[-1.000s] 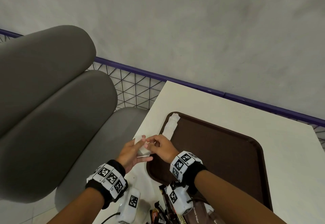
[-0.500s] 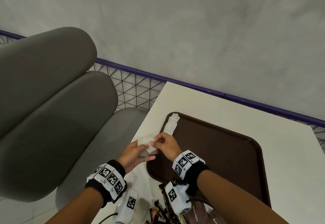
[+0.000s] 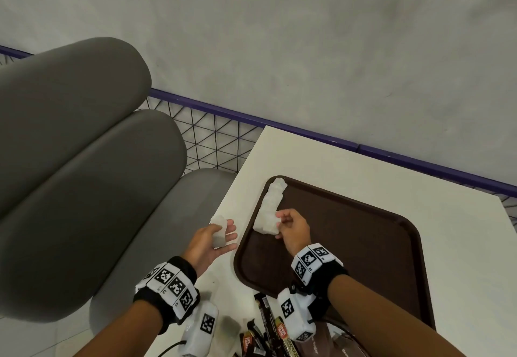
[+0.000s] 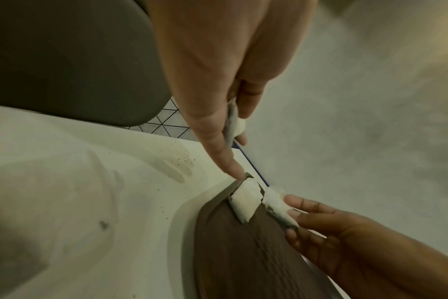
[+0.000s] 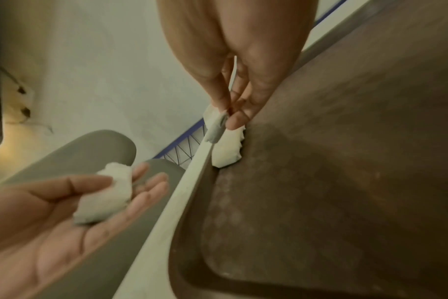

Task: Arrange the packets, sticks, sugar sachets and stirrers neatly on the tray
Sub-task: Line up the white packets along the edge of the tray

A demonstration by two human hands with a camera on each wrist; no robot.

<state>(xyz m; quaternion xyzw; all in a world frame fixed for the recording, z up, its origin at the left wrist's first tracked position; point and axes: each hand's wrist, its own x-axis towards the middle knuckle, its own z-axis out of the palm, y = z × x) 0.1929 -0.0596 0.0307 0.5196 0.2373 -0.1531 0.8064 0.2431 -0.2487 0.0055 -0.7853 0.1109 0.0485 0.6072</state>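
Head view showed the right hand (image 3: pixel 292 230) over the left part of the brown tray (image 3: pixel 363 244), its fingertips pinching one white sugar sachet (image 3: pixel 269 223) at the near end of a row of sachets (image 3: pixel 274 197) running along the tray's left rim toward the upper middle of the frame. My reading is that this sachet was being set down to lengthen that row, which would explain the delicate pinch and the downward-pointing fingers seen in the right wrist view. The left hand (image 3: pixel 216 237) hovered palm up at the bench (image 3: pixel 363 177) edge, just left of the tray, fingers mostly straight, with the thumb holding a small stack of sachets (image 3: pixel 218 230) on them, probably as a supply for the other hand. The two hands were apart. At the bottom of the frame, dark stick packs (image 3: pixel 265 328) lay in a loose heap on the bench, not yet arranged. Grey seat cushions (image 3: pixel 84 174) filled the left of the frame.
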